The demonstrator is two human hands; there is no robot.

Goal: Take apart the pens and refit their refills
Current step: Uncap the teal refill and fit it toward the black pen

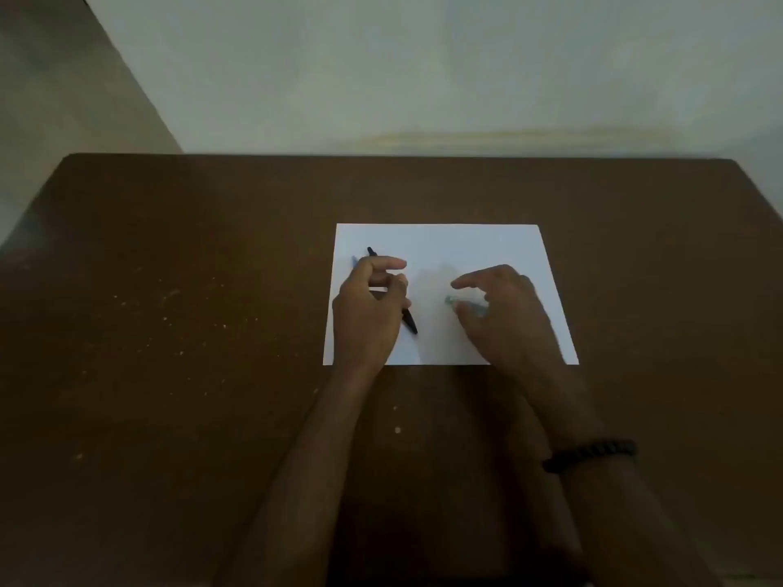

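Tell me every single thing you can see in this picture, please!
brown wooden table: one, dark brown with pale specks, fills the lower view.
white sheet of paper: one, white, flat on the table, right of centre.
black slim pen: one, black, lying slantwise on the paper's left part, under the left hand.
blue pen-like piece: one, blue, peeking out beside the black pen's far end; mostly hidden.
pale green clear pen part: one, greenish, at the right hand's fingers; blurred.
pale wall: one, whitish, behind the table.
black beaded bracelet: one, black, round the right wrist.
left hand: one, fingers curled over the black pen.
right hand: one, over the paper, fingers at the green part.
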